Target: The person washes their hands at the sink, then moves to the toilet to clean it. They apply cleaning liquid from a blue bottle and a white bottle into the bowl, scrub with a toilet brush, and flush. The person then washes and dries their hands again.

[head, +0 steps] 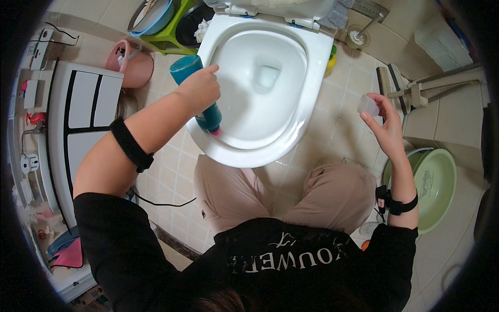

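My left hand (199, 90) is closed round a teal plastic bottle (209, 117), tilted with its pink nozzle end down at the near left of the toilet bowl's rim. The white toilet bowl (257, 136) stands in front of me with its seat and lid raised; a little water (267, 76) shows at its bottom. To the right of the bowl, my right hand (384, 121) holds a small translucent plastic cap (367, 105) between thumb and fingers.
A pink bucket (142, 70), a green stool (183, 41) and a black bin (191, 29) stand left of the toilet. Behind it on the right are a toilet brush (358, 37) and a yellow bottle (331, 64). A floor squeegee (393, 84) and a green basin (440, 187) are at right.
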Demonstrator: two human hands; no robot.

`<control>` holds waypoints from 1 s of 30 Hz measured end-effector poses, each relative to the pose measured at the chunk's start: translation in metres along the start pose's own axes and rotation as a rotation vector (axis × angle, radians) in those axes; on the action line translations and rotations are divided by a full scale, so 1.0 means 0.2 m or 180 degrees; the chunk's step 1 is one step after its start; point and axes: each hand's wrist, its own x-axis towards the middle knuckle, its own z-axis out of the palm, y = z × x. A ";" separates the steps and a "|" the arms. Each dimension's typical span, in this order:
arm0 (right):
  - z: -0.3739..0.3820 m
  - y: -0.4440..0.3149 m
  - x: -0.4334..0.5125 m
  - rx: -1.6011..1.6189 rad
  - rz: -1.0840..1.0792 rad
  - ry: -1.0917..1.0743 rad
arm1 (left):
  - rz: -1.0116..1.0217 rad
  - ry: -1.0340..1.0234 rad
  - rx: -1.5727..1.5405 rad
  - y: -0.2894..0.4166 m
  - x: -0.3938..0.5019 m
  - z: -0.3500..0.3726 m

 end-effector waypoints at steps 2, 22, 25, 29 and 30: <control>0.00 0.00 0.00 0.0032 -0.0010 0.0032 | -0.0283 -0.0014 -0.0027 -0.02 -0.01 -0.01; 0.04 -0.11 0.13 -0.0099 -0.0210 -0.0558 | -0.1562 0.0088 -0.2861 -0.20 0.01 -0.10; 0.07 -0.16 0.18 -0.0121 -0.0374 -0.0728 | -0.1788 -0.0184 -0.2883 -0.17 0.00 -0.11; 0.10 -0.19 0.19 -0.0115 -0.0508 -0.0634 | -0.1884 0.0376 -0.5133 -0.14 -0.05 -0.08; 0.10 -0.19 0.19 -0.0135 -0.0501 -0.0619 | -0.1795 0.0128 -0.5479 -0.13 -0.05 -0.07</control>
